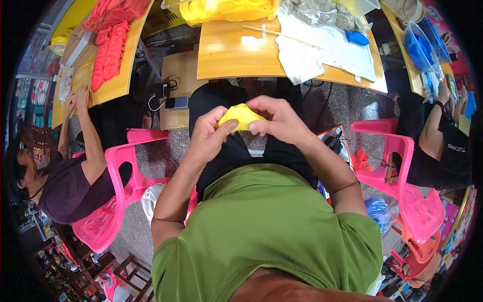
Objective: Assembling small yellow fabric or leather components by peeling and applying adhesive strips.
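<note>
A soft-looking yellow piece (240,117), folded or bunched up, is held between both my hands above my lap. My left hand (214,130) grips its left side, with the thumb pressed on its front. On its right side, my right hand (277,119) closes on it with the thumb and fingers. The far side of the yellow piece is hidden by my fingers, and its exact kind does not show. Ahead of my hands stands a wooden table (221,55).
White cloth (302,60) with a thin stick (282,36) and a blue lump (356,38) lies on the table. Yellow pieces (229,10) fill its far side. Co-workers sit left and right on pink chairs (113,176). Red pieces (108,55) cover the left table. A phone-like device (177,102) rests on cardboard.
</note>
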`<act>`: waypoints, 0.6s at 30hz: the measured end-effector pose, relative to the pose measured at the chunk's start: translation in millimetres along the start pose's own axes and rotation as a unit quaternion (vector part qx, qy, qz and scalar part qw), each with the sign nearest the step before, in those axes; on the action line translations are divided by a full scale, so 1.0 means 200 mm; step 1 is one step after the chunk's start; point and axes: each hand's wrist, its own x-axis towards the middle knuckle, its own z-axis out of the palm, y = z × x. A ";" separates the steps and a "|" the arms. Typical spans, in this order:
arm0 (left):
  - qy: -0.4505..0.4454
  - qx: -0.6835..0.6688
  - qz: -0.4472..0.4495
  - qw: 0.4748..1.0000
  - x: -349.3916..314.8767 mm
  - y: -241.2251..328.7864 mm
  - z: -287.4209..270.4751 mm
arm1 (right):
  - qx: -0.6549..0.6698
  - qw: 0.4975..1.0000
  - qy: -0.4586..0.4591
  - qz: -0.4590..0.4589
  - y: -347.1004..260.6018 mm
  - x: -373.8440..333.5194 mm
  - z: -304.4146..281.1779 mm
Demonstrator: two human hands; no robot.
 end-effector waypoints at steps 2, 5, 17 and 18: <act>-0.020 0.029 -0.019 0.999 0.01 0.01 0.02 | -0.034 0.999 0.032 0.015 0.01 0.00 0.02; -0.023 -0.007 -0.049 0.999 0.02 0.05 0.03 | -0.067 0.997 0.011 -0.039 0.05 0.01 -0.04; 0.073 0.215 0.195 0.954 0.17 0.12 0.11 | -0.222 0.959 0.073 -0.160 -0.05 0.06 -0.12; 0.075 0.214 0.193 0.955 0.18 0.12 0.10 | -0.174 0.970 0.086 -0.146 -0.05 0.06 -0.13</act>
